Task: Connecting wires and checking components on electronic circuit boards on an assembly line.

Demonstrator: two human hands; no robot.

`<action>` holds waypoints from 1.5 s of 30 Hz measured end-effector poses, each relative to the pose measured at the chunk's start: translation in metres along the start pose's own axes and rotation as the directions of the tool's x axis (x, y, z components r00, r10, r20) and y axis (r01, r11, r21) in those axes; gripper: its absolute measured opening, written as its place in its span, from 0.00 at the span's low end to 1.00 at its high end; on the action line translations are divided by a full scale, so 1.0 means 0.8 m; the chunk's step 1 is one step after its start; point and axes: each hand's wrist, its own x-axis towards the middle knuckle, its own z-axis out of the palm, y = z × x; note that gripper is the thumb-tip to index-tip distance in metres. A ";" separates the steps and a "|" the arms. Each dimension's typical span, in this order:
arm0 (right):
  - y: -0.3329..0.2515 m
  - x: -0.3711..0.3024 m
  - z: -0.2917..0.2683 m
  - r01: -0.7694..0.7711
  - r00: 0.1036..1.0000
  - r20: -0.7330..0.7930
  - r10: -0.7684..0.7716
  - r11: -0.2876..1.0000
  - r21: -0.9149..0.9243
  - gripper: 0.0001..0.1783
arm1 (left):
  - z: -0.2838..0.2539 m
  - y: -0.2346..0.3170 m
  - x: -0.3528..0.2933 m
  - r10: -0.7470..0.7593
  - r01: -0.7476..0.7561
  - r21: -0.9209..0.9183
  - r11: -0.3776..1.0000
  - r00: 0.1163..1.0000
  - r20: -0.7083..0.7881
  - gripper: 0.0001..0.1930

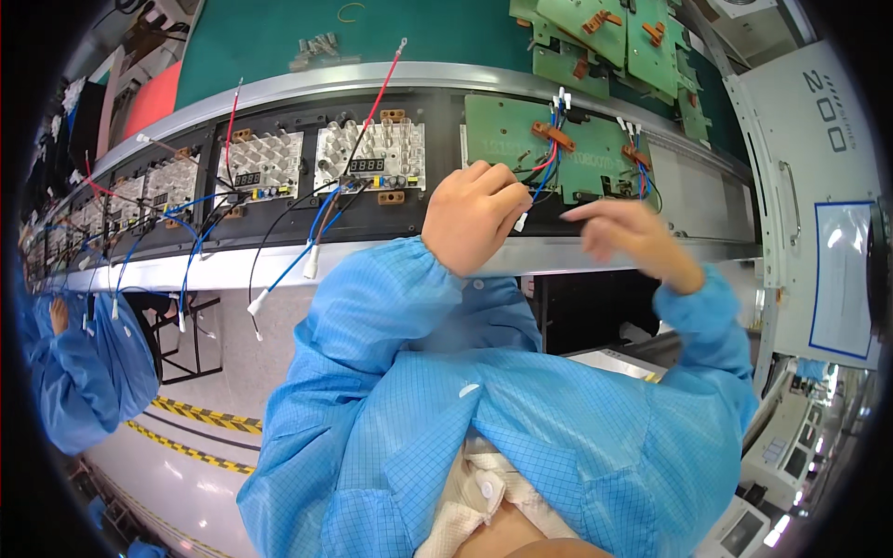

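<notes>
The left hand, in the middle of the frame, is bent with its fingers curled down by the lower edge of a big green board. I cannot tell if it is gripping a wire. A small white plug is right by its fingertips. The right hand, right of the middle, is blurry. One finger sticks out to the left, and it looks like it holds nothing.

The green board lies on a dark track, right of the middle. Blue, red and black wires come up from its brown clip. To the left, a white board has a little number screen and a long red wire. More green boards are piled on the green surface at the upper right.
</notes>
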 end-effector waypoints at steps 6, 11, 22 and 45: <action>0.044 0.059 0.076 -0.111 0.990 0.024 0.138 0.669 0.735 0.16 | 0.000 -0.005 -0.003 -0.002 0.002 0.030 1.000 1.000 0.009 0.05; 0.033 0.067 0.084 -0.126 0.988 0.048 0.146 0.592 0.796 0.13 | -0.030 0.000 -0.019 -0.081 0.072 -0.118 0.990 0.995 -0.067 0.16; 0.053 0.068 0.086 -0.150 0.982 0.091 0.166 0.386 0.910 0.19 | -0.065 -0.007 -0.060 -0.077 0.081 -0.246 0.966 0.997 0.025 0.11; 0.039 -0.041 -0.020 0.156 0.772 -0.621 -0.134 0.988 -0.019 0.17 | -0.071 -0.011 -0.051 -0.141 0.114 0.142 0.983 0.970 0.197 0.15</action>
